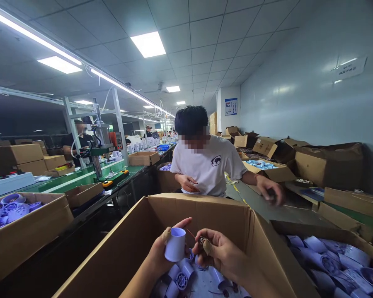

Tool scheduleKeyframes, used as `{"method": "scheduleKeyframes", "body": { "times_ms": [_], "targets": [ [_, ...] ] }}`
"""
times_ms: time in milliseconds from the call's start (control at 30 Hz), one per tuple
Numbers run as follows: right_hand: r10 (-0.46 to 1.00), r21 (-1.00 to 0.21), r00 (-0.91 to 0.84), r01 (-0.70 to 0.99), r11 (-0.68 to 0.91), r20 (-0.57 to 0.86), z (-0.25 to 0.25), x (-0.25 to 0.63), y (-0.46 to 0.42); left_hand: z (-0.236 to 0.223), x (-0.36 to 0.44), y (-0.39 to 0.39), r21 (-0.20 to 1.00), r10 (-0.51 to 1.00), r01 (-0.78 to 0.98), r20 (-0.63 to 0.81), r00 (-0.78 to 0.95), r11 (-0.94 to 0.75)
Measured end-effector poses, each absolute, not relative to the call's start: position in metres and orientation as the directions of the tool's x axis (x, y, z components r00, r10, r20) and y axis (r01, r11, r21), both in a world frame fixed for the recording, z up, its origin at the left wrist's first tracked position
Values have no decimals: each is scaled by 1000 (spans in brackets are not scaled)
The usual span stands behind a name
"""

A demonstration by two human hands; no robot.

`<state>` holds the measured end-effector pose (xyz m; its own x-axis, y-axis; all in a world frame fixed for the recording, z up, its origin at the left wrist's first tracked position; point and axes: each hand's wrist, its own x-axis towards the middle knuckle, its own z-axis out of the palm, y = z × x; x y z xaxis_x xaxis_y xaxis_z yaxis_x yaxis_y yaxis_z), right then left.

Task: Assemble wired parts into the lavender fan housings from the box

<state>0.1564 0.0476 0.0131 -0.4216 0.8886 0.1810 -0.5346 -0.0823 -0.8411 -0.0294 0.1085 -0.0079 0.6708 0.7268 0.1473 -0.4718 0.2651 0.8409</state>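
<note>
the left hand's point(157, 254) grip is wrapped round a lavender cup point(175, 246), mouth up, above a cardboard box point(202, 209) of similar cups; the right hand point(225, 252) pinches a small dark part point(201, 240) with a thin red wire, just beside it. the wall sign point(349, 70) and blue-white poster point(231, 106) bear characters too small to read surely.

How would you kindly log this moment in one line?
left hand: holding lavender cup-shaped housing; right hand: holding dark component, red wire; below: cardboard box
</note>
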Motion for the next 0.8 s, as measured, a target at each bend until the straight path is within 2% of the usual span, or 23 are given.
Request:
{"method": "scheduleKeyframes", "body": {
  "times_ms": [200,367,467,567,633,700,800],
  "targets": [
    [866,-782,-426,-619,-70,260,15,161,44,-17,-25,111,844,634,-446,174,754,298],
    [941,-806,-296,-590,-44,165,13,164,51,-4,-38,114,910,614,-345,140,777,230],
    [974,-805,-183,-593,-4,131,14,167,53,3,-46,116,963,697,-256,128,706,83],
    [980,-800,-137,-600,32,142,21,171,49,5,-46,118,972,791,-209,212,573,-109],
    [976,-807,-148,-589,41,157,25,175,44,8,-43,118,965,823,-113,261,504,-237],
    [971,-826,-171,-562,44,168,26,177,40,11,-39,117,919,821,33,334,462,-392],
    [959,-866,-210,-496,62,189,24,175,36,16,-32,113,782,774,202,475,419,-589]
  ]
}}
